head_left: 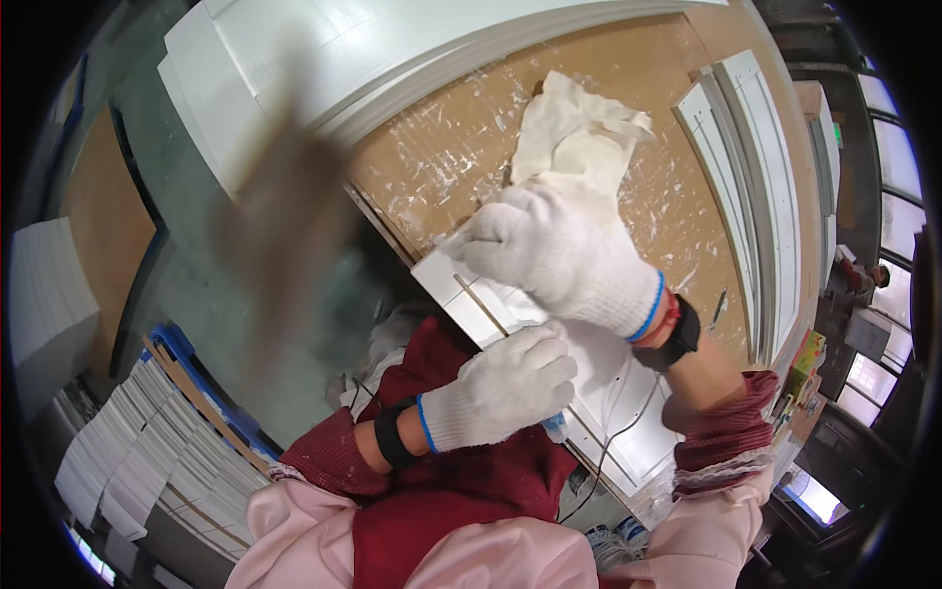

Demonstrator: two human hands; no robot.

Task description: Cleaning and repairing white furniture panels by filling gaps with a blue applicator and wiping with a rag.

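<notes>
Both my hands wear white knit gloves with blue cuffs. My left hand (pixel 500 388) is closed at the near edge of a white panel (pixel 643 452). A bit of something blue and clear (pixel 556 427) shows below its fingers; what the hand grips is hidden. Above the same panel, my right hand (pixel 554 255) is closed with its fingers curled toward the left. What lies inside its grip does not show. A crumpled cream cloth (pixel 579 123) spreads on the table just beyond that hand, and the glove overlaps its near end.
The brown worktable (pixel 442 147) is flecked with white. Large white panels (pixel 363 44) lie along its far left, narrow white and grey frames (pixel 741 177) on the right. A thin dark cable (pixel 613 437) crosses the panel. Stacked white boards (pixel 137 442) stand at left; a brown blur (pixel 289 206) hides some floor.
</notes>
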